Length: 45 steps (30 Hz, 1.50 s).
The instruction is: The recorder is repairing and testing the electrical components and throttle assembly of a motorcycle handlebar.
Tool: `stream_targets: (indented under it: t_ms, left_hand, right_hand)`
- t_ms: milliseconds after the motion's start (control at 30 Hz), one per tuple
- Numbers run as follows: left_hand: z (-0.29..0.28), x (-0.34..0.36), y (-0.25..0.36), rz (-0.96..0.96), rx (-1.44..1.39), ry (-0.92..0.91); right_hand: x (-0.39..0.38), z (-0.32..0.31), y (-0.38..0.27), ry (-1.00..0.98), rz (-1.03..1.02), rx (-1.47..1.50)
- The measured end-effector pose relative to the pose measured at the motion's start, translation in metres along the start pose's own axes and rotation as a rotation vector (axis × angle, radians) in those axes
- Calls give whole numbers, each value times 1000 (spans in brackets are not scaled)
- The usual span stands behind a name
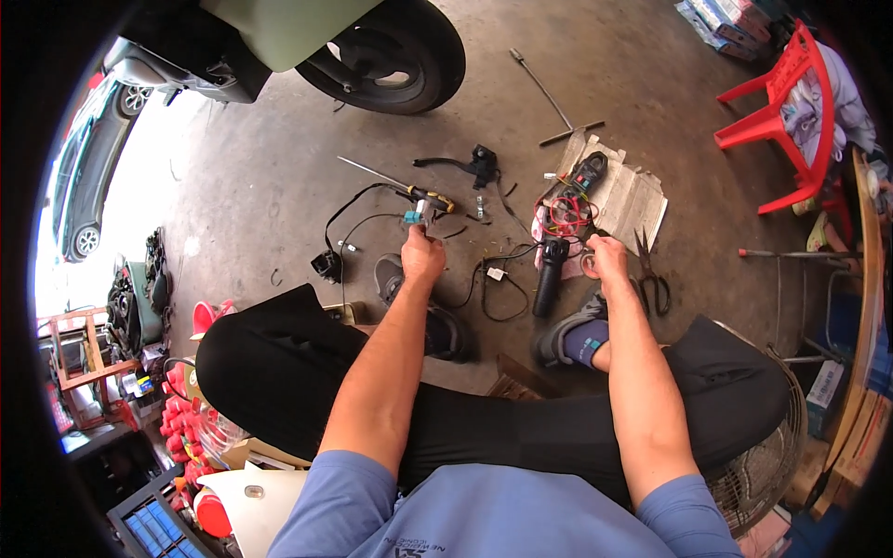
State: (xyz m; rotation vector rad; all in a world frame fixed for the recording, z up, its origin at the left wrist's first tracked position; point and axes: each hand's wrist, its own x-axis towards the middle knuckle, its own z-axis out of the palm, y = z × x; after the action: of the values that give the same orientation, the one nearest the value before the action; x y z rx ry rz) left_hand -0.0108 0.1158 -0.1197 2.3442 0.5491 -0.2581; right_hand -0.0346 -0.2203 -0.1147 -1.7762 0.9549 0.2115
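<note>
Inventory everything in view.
Wheel: one, black, top
Car: one, dark, left
Chair: one, red, upper right
T-wrench: one, grey, upper floor
Screwdriver: one, yellow-black, centre
Lever assembly: one, black, centre
Connector: one, teal, centre
Cardboard: one, tan, right of centre
Clamp meter: one, black-red, on cardboard
Leads: several, red, below meter
Cylindrical handle: one, black, below leads
Scissors: one, black, right of handle
Clutter: uncounted, mixed, both sides
Shirt: one, blue, bottom
Shoes: two, grey, between knees
Left grip: one, bare, on connector
Right grip: one, bare, beside scissors
</note>
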Motion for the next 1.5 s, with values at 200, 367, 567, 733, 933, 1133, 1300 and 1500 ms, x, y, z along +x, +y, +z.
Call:
stream_targets:
  t_ms: [200,367,567,733,933,1133,1300,1500]
  left_hand:
    - [7,-7,5,164,214,172]
    - [32,-20,40,606,124,-168]
    - [77,-30,88,1029,220,-133]
    - [84,-14,103,940,639,-371]
    - [67,-8,94,893,590,-267]
    - [32,5,92,541,-82,-72]
    - [21,-11,89,565,-213,-258]
    - [28,-32,82,857,-104,-348]
  right_hand:
    - [12,-9,23,22,120,-78]
    - [22,6,45,129,-60,-125]
    - [13,14,42,-32,19,-109]
    - [-12,28,30,-354,63,-137]
    - [-26,50,30,-197,-1,-492]
    - [-28,43,27,-183,42,-462]
    - [-39,44,3,184,-66,-503]
    - [-38,47,-27,-481,14,301]
